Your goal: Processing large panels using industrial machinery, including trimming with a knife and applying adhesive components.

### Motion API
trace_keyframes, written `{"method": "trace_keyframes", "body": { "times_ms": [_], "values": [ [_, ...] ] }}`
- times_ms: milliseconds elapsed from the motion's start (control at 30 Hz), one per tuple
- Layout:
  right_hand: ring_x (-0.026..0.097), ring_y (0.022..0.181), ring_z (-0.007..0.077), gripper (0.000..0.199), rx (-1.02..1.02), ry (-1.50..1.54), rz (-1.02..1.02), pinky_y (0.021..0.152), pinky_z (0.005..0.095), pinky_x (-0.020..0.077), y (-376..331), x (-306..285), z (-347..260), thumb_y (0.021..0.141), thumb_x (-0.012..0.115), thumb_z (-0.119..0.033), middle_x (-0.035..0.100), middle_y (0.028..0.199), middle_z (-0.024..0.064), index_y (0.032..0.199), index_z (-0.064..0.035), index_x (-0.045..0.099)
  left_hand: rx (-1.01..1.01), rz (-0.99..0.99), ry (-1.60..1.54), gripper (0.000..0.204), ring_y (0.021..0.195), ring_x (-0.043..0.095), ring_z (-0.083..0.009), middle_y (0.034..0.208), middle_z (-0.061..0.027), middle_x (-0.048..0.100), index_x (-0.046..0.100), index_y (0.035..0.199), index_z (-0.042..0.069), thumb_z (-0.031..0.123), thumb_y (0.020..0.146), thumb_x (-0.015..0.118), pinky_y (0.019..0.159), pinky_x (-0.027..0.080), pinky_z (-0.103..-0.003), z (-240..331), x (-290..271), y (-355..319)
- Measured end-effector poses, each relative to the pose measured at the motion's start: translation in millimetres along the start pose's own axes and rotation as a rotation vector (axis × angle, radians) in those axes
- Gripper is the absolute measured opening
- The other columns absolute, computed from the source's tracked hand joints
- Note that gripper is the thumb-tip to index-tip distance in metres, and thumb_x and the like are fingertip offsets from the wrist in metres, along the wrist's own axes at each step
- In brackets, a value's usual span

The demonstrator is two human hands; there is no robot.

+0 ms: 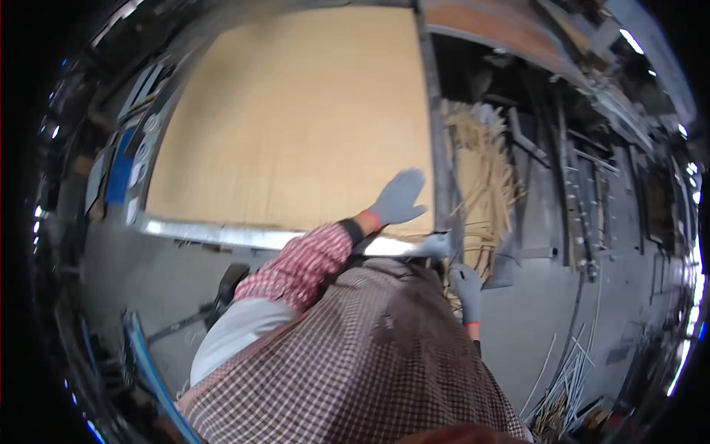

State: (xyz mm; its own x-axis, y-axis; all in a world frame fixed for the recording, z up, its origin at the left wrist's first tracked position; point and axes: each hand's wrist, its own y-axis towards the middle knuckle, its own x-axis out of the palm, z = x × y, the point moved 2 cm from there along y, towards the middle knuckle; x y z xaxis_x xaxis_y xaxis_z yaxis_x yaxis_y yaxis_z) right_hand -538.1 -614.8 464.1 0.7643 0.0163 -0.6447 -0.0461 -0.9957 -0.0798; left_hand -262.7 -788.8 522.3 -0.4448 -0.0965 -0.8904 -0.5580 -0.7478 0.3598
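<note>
- You are wearing a checked apron (370, 370) over a red plaid sleeve (307, 263), nearest the camera.
- Your right hand (467, 290), gloved grey, is hanging low beside the table's corner; whether it is gripping anything cannot be told.
- Your left hand (399, 197), also gloved grey, is lying flat with fingers spread wide on the tan board (296, 118), near its right edge, holding nothing.
- The board is resting on the metal-edged table (222, 233).
- A heap of thin wooden strips (481, 185) is lying just right of the board.
</note>
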Motion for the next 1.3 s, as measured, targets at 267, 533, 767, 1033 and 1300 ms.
{"method": "trace_keyframes", "body": {
  "times_ms": [267,533,767,1033,1300],
  "values": [
    [0.054,0.117,0.0258,0.078,0.016,0.393,-0.101,0.096,0.0327,0.0431,121,8,-105,0.075,0.075,-0.035,0.053,0.129,0.0207,0.136,0.0006,0.042,0.039,0.026,0.051,0.069,0.13,0.035,-0.0433,0.135,-0.0309,0.041,0.042,0.129,-0.011,0.042,0.086,0.055,0.111,0.022,-0.051,-7,9,-10],
    [0.046,0.124,0.0336,0.098,-0.225,0.251,-0.164,0.104,0.0338,0.0352,213,29,-98,0.059,0.08,-0.034,0.05,0.133,0.0252,0.14,0.0011,0.036,0.008,0.037,-0.038,0.058,0.127,0.037,-0.0441,0.135,-0.0279,0.043,0.046,0.126,-0.007,0.032,0.084,0.056,0.109,0.025,-0.052,6,-4,6],
    [0.06,0.092,0.0325,0.048,-0.324,0.171,-0.137,0.084,0.04,0.0479,239,57,-103,0.072,0.07,-0.015,0.064,0.109,0.02,0.115,0.004,0.058,-0.151,0.086,-0.265,0.063,0.129,0.034,-0.0436,0.137,-0.0292,0.039,0.041,0.132,-0.007,0.032,0.085,0.057,0.111,0.023,-0.048,-21,10,-16],
    [0.037,0.13,0.0269,0.083,0.086,0.514,-0.329,0.109,0.0319,0.0267,222,33,-99,0.077,0.069,-0.02,0.037,0.143,0.0196,0.142,0.0096,0.027,-0.162,0.138,-0.571,0.039,0.112,0.052,-0.0359,0.118,-0.018,0.058,0.058,0.117,0.005,0.029,0.086,0.057,0.098,0.039,-0.046,-16,-85,-44],
    [0.053,0.11,0.0268,0.041,-0.12,0.241,0.244,0.095,0.0343,0.0434,158,28,-333,0.093,0.055,-0.019,0.055,0.12,0.0198,0.122,0.0087,0.05,-1.15,0.722,-0.849,0.023,0.09,0.063,-0.0194,0.1,-0.0078,0.066,0.065,0.105,0.005,0.021,0.088,0.059,0.083,0.05,-0.031,-129,-321,-351]
  ]
}}
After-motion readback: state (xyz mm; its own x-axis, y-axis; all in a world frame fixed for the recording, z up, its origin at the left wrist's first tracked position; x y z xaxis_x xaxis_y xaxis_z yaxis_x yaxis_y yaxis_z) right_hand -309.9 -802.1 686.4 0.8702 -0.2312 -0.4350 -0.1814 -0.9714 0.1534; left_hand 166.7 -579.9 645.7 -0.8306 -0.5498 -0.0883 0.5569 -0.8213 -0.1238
